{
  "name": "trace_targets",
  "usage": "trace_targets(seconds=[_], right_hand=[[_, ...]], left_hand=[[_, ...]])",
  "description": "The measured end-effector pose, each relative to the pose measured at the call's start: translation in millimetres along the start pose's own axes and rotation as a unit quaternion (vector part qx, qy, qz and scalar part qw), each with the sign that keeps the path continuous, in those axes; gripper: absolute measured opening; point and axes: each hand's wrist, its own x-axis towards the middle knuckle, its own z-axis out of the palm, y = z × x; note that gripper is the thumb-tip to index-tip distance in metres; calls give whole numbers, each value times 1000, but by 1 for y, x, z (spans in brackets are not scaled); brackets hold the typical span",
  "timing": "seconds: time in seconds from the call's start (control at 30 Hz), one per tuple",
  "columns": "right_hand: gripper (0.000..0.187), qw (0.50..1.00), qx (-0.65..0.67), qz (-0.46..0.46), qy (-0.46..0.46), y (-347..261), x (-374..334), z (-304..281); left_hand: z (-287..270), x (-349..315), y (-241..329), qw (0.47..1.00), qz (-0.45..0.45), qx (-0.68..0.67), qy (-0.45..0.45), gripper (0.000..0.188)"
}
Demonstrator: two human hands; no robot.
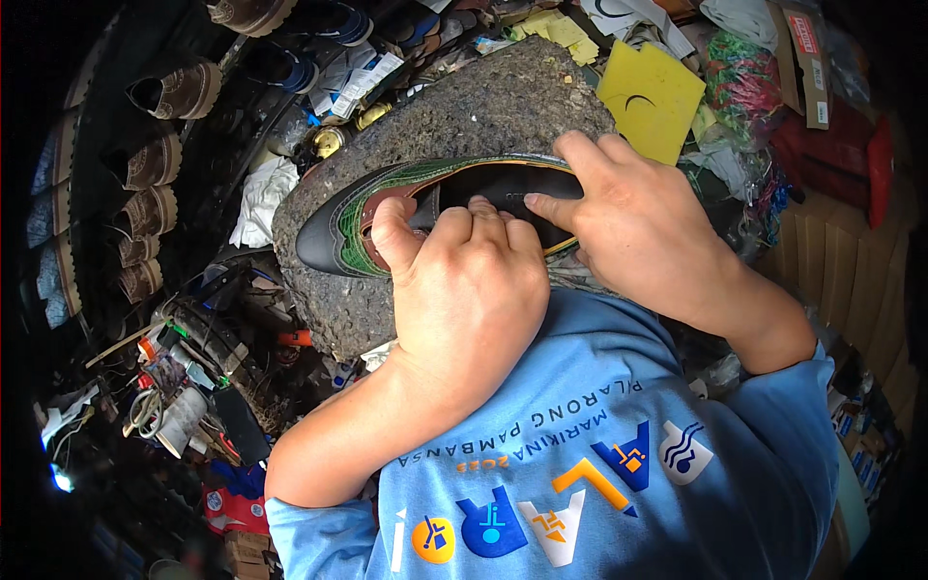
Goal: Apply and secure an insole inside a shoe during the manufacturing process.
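Note:
A dress shoe [327, 230] with a black toe, green scale-patterned sides and a brown tongue lies on a rough grey stone block [474, 106]. Its toe points left and its opening faces up, showing a black insole. My left hand [471, 280] is curled over the near rim, with the thumb by the tongue and fingertips inside the shoe. At the heel end, my right hand [652, 227] grips the shoe, its fingers at the far rim and one digit on the insole. The heel itself is mostly covered by this hand.
Yellow sheet material [652, 97] lies at the block's far right. Several brown shoes [155, 159] line a rack on the left. Scissors [145, 414] and a white cup [182, 422] sit among clutter at lower left. A white crumpled paper [266, 198] lies left of the block.

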Motion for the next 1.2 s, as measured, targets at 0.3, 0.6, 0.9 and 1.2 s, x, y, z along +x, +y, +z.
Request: trace_targets(seconds=[0.3,0.6,0.9,1.2], right_hand=[[35,995,37,41,-85,-1,-4,-3],[26,999,36,17,-24,2,-4,2],[27,993,25,20,-111,0,0,-8],[15,992,91,-87,-16,18,2,-7]], left_hand=[[-6,2,4,998,-17,23,-47,8],[-9,10,-1,995,-20,-1,-102,8],[-19,21,-10,983,36,23,-177,17],[-57,20,-34,962,84,-99,-240,21]])
